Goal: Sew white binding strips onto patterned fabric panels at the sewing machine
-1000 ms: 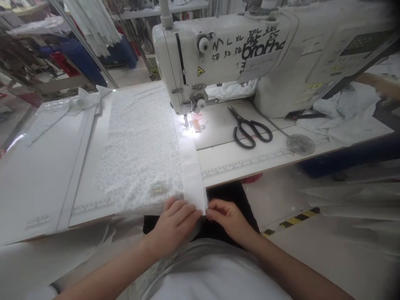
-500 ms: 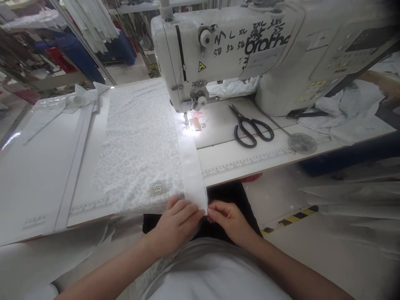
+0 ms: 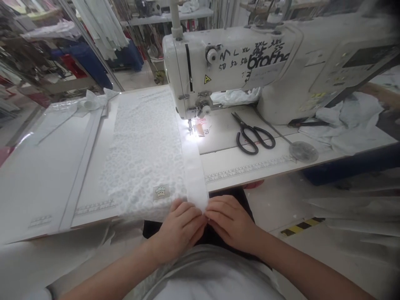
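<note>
Left hand: the left hand [image 3: 179, 227] is back upward, fingers bent and pointing right, forearm rising from lower left.
Right hand: the right hand [image 3: 234, 218] is turned inward, fingers pointing left, forearm rising from lower right; the fingertips of both hands meet.
Grip: both hands pinch the near end of the white strip [image 3: 194, 175].
White strip: runs ahead from the grip toward the lit presser foot [image 3: 190, 126], along the right side of the patterned fabric [image 3: 146, 146].
Patch: a small patch [image 3: 161, 192] with a cartoon face, ahead and left of the grip; its lettering is too small to read.
Machine: the sewing machine [image 3: 228, 66], ahead of the grip, bears printed "brothe", the ending unclear; handwritten "M L XL", "50 52 54", the rest partly blurred.
Warning mark: a yellow triangle [image 3: 207, 79] below the handwriting.
Bench: ahead and right of the grip, the bench [image 3: 225, 160] carries a printed ruler scale [image 3: 246, 170] and black-handled scissors [image 3: 253, 135].
</note>
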A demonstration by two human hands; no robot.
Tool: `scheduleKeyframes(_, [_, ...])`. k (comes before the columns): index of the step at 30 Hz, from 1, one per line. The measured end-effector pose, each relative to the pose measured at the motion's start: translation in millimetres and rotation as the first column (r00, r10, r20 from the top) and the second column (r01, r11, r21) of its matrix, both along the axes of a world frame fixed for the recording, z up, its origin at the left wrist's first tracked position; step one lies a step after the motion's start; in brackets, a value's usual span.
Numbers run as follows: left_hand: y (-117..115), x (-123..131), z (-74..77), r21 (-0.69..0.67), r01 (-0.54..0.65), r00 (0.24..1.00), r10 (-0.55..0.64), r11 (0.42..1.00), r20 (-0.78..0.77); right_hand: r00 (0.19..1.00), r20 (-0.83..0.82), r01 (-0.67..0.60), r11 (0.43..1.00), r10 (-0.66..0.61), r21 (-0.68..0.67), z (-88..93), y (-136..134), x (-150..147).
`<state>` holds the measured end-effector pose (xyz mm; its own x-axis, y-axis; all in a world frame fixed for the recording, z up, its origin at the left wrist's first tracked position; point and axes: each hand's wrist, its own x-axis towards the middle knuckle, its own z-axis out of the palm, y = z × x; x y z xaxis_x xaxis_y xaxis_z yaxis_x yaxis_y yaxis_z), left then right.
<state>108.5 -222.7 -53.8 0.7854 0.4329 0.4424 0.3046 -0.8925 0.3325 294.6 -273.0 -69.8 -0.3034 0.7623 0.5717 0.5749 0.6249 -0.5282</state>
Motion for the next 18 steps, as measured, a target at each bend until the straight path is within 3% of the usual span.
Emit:
scheduleKeyframes(3, [16.1,1.6,11.4,-0.17,-0.014,0.999,0.02,0.985,0.035,0.993,0.102,-0.069,0.995,0.06,0.079,2.9,10.8,2.6])
scheduleKeyframes(6, [44.3,1.8,21.7,-0.317,-0.132,0.989,0.147,0.939,0.023,0.983,0.15,-0.121,0.99,0.109,0.072,10.6,16.6,3.6])
scheduleKeyframes(8, [62.0,0.2,24.3,-0.316,-0.195,0.981,0.179,0.928,-0.078,0.98,0.142,-0.146,0.988,0.138,0.043,17.3,16.9,3.5])
scheduleKeyframes(12, [77.6,-5.8,21.1,-0.225,-0.178,0.957,0.115,0.958,-0.266,0.981,0.106,-0.164,0.986,0.164,-0.006,24.0,15.0,2.3])
scheduleKeyframes(18, [87.4,-8.5,19.6,-0.164,-0.164,0.934,0.1,0.973,-0.342,0.982,0.102,-0.159,0.987,0.16,-0.015,22.6,31.1,1.7])
